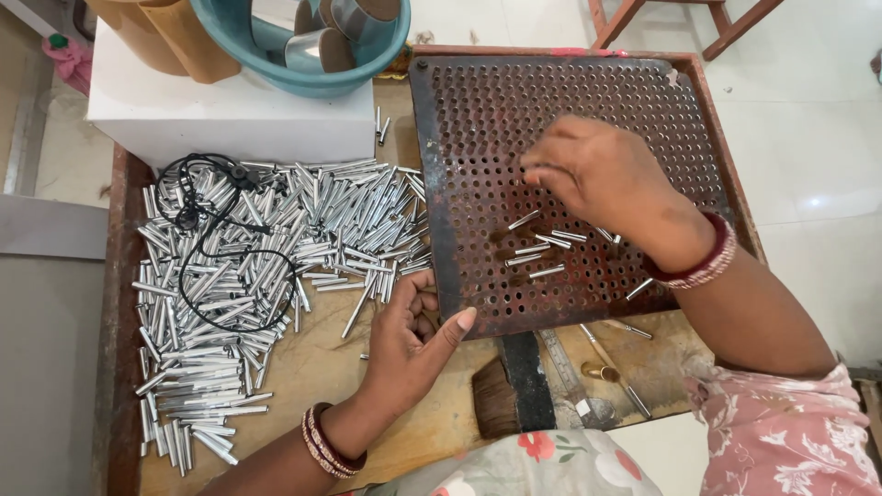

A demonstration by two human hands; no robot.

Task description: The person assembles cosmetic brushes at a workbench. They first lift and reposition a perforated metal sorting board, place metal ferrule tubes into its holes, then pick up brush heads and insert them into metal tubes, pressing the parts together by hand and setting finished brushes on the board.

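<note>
Several tubes [542,246] hidden under right hand [602,174].

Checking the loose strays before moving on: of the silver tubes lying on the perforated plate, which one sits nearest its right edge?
The lone tube beside the right wrist, tilted, low on the perforated plate; the others cluster nearer the middle.

A small workshop for hand assembly, likely set up on a floor of pale tiles. Shown by a worn wooden work table [303,367] heaped with many short silver metal tubes [266,239], a rusty perforated metal plate [478,110] holding a few tubes, a brush [496,400], and a teal basin [239,37] with metal parts.
</note>
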